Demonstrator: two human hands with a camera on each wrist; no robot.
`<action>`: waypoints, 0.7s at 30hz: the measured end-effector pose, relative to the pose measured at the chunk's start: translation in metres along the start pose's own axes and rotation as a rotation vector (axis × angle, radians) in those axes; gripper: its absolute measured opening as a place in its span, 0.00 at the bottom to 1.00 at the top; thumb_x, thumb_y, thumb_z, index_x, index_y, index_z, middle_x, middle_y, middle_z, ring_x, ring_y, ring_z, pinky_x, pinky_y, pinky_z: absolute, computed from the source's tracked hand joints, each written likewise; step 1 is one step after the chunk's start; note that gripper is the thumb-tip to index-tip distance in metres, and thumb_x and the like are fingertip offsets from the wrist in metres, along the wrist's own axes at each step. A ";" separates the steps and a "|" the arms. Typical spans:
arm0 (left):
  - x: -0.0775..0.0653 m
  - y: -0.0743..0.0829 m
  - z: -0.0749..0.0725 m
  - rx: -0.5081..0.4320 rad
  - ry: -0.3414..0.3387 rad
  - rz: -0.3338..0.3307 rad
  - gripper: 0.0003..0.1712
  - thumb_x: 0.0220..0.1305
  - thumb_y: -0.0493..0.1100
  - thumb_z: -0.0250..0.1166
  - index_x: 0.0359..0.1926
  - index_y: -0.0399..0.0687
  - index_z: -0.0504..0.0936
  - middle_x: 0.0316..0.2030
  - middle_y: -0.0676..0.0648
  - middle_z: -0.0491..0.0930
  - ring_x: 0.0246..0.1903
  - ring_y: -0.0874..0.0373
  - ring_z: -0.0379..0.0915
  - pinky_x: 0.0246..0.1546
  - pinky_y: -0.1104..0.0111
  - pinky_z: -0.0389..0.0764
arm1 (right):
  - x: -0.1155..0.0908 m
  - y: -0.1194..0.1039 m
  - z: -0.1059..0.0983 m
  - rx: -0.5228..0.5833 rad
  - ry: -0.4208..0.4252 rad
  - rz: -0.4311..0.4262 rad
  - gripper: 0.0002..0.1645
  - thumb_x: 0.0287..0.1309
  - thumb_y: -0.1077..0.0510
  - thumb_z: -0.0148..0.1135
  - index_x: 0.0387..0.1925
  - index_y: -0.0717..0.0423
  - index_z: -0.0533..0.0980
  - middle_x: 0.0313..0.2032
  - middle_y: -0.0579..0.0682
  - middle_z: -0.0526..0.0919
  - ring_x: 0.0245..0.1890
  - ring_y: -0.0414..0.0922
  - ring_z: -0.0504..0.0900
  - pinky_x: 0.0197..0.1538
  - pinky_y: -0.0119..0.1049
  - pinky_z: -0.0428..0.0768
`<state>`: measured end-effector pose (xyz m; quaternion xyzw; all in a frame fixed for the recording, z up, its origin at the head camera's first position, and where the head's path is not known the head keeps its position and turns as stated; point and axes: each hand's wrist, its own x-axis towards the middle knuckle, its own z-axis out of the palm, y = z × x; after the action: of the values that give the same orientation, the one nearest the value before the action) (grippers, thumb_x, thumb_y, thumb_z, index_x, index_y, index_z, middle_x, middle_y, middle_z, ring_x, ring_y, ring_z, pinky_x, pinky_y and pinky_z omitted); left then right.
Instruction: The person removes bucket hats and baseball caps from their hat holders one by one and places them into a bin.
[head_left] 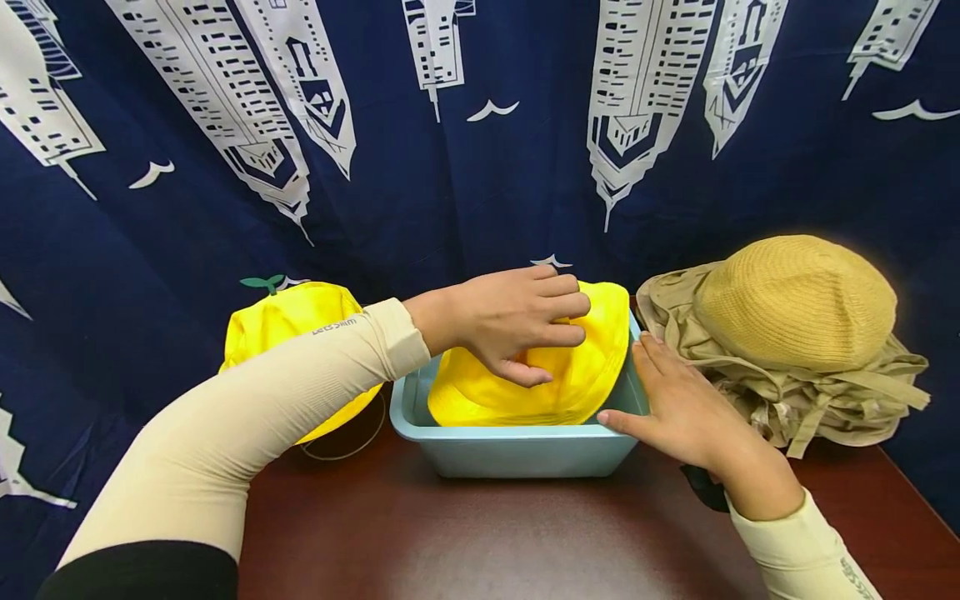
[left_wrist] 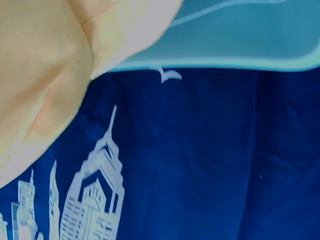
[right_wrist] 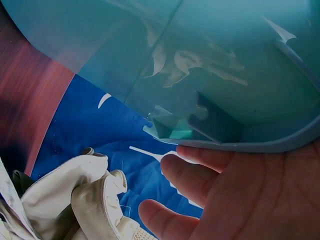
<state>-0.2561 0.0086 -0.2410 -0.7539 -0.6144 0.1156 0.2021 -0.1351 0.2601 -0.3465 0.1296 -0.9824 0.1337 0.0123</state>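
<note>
A yellow cloth hat (head_left: 480,387) sits tilted in a light blue plastic bin (head_left: 517,454), its brim toward the near wall. My left hand (head_left: 525,321) is over the hat with curled fingers and thumb, gripping its cloth; the fingertips are hidden. My right hand (head_left: 686,408) rests along the bin's right side, its thumb near the front corner. In the right wrist view, the fingers (right_wrist: 187,177) lie fairly straight beside the bin's rim (right_wrist: 240,146). A pale, creased shape fills the upper left of the left wrist view, with the bin wall (left_wrist: 240,35) beyond.
Left of the bin, partly behind my left arm, is another yellow hat (head_left: 300,312) with a green sprout on top. A knitted tan hat (head_left: 795,300) lies on a pile of beige hats (head_left: 825,400) at the right. The dark blue curtain (head_left: 517,192) hangs behind the brown table (head_left: 510,533).
</note>
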 end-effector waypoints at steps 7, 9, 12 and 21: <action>0.003 0.011 0.022 -0.033 -0.044 0.028 0.27 0.64 0.63 0.49 0.50 0.49 0.76 0.45 0.45 0.71 0.45 0.49 0.65 0.42 0.61 0.69 | -0.002 0.000 0.000 0.013 0.002 -0.002 0.68 0.58 0.22 0.52 0.74 0.73 0.47 0.75 0.70 0.44 0.75 0.64 0.45 0.69 0.64 0.52; 0.001 0.013 0.029 -0.049 -0.059 0.027 0.26 0.64 0.62 0.50 0.50 0.49 0.76 0.45 0.46 0.71 0.45 0.50 0.65 0.42 0.61 0.68 | -0.002 0.000 0.000 0.012 0.006 -0.004 0.68 0.58 0.22 0.52 0.74 0.73 0.48 0.75 0.69 0.45 0.75 0.64 0.46 0.69 0.65 0.52; -0.001 0.014 0.039 -0.068 -0.082 0.021 0.26 0.63 0.61 0.51 0.50 0.48 0.76 0.45 0.46 0.70 0.45 0.50 0.64 0.43 0.61 0.68 | -0.003 0.000 0.000 0.011 0.013 -0.005 0.68 0.58 0.22 0.53 0.74 0.73 0.48 0.75 0.70 0.45 0.74 0.65 0.47 0.69 0.65 0.53; 0.000 0.010 0.062 -0.079 -0.168 -0.050 0.27 0.62 0.63 0.50 0.53 0.51 0.76 0.46 0.48 0.70 0.45 0.53 0.63 0.44 0.63 0.67 | -0.004 0.000 0.001 0.009 0.025 0.003 0.68 0.57 0.22 0.53 0.74 0.72 0.48 0.75 0.69 0.45 0.73 0.66 0.49 0.68 0.65 0.54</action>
<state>-0.2734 0.0171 -0.3012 -0.7332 -0.6520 0.1489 0.1228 -0.1314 0.2608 -0.3478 0.1264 -0.9818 0.1397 0.0237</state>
